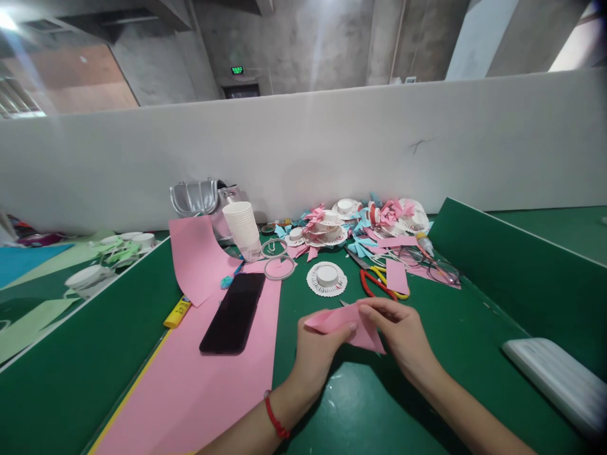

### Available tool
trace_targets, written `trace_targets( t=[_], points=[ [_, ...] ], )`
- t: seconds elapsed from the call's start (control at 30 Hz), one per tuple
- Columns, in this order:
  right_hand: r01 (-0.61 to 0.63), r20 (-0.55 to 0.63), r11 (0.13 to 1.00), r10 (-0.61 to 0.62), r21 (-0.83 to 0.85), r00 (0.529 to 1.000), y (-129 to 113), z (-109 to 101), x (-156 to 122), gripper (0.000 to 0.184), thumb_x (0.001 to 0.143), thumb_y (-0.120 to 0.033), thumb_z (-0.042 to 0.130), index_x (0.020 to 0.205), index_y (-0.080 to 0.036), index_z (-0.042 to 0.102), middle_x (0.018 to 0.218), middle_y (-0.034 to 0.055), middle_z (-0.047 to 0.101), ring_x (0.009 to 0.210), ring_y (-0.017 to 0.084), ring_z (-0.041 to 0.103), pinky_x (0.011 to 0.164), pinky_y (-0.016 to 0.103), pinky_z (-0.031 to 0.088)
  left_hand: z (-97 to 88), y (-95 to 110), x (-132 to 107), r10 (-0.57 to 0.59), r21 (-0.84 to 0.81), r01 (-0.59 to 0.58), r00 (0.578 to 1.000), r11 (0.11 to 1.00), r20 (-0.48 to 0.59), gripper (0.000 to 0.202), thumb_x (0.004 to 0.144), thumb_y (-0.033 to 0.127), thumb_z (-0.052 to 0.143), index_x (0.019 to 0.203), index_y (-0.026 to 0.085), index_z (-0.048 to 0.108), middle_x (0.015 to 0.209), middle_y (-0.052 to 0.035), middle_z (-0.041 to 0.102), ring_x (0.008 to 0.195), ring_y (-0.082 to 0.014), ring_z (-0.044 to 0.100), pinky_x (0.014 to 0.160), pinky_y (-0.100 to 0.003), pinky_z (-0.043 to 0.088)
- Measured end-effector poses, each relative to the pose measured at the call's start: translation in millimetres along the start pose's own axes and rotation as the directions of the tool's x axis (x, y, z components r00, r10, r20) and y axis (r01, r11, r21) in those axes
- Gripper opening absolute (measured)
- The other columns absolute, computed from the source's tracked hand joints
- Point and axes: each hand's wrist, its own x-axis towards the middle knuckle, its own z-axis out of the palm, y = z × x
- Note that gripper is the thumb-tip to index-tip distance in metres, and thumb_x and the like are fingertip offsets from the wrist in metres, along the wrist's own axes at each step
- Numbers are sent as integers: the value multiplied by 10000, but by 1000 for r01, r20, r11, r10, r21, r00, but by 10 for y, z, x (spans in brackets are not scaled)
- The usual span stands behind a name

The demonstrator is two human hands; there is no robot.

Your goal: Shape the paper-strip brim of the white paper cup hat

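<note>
Between my two hands is a small piece of pink paper (pixel 367 333), partly folded over, held above the green table. My left hand (pixel 317 344) pinches its left part, thumb on top. At the upper right edge, my right hand (pixel 396 322) grips it between thumb and fingers. Just beyond the hands lies a white paper cup cut into a fringed flower shape (pixel 327 275), base up. Scissors with red and yellow handles (pixel 379 284) rest behind my right hand, partly under a pink paper rectangle (pixel 396 276). A thin metal tip shows just behind the pink paper.
A black phone (pixel 232 314) lies on a large pink sheet (pixel 190 385) at left, near a yellow glue tube (pixel 177 312). Stacked paper cups (pixel 243 227), tape rings (pixel 279 268) and a pile of paper flowers (pixel 327 230) stand behind. Green dividers (pixel 502 265) flank both sides.
</note>
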Motion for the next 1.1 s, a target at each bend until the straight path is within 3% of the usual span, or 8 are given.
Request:
trace_targets(
  t=[0.33, 0.6, 0.8, 0.97, 1.1],
  points=[
    [22, 27, 999, -21, -50, 999, -4, 11, -6, 107, 598, -292, 668, 656, -206, 692, 697, 28, 697, 669, 167, 611, 635, 250, 472, -17, -36, -13, 42, -4, -42, 993, 999, 110, 247, 637, 285, 625, 812, 113, 656, 779, -58, 654, 700, -185, 559, 614, -267, 436],
    [75, 80, 992, -68, -99, 994, -54, -13, -30, 101, 634, -285, 641, 671, -205, 691, 719, 22, 694, 704, 172, 610, 659, 254, 469, -48, -4, 26, 88, 176, -98, 994, 979, 65, 157, 611, 266, 631, 643, 113, 640, 641, -32, 617, 617, -161, 526, 551, -245, 402],
    [68, 63, 991, -61, -112, 996, -21, -13, -22, 114, 637, -294, 637, 685, -207, 694, 745, 30, 700, 719, 186, 618, 678, 277, 476, -43, 23, 8, 82, 144, -92, 994, 985, 73, 160, 606, 237, 627, 714, 121, 647, 721, -43, 632, 689, -173, 544, 616, -254, 427],
    [62, 60, 989, -55, -133, 997, -13, 4, -28, 139, 642, -310, 627, 691, -197, 693, 744, 38, 699, 702, 194, 619, 655, 283, 481, -27, -8, 19, -29, 33, 24, 989, 999, 142, 165, 624, 259, 610, 696, 111, 619, 514, 6, 545, 410, -106, 473, 392, -213, 364],
    [65, 50, 988, -59, -140, 997, -6, 11, -24, 136, 640, -305, 631, 690, -194, 691, 740, 38, 698, 693, 192, 618, 642, 278, 481, -22, -17, 36, -33, 28, 30, 990, 999, 135, 177, 605, 269, 632, 659, 102, 610, 452, 21, 508, 355, -89, 444, 362, -199, 331]
  ],
)
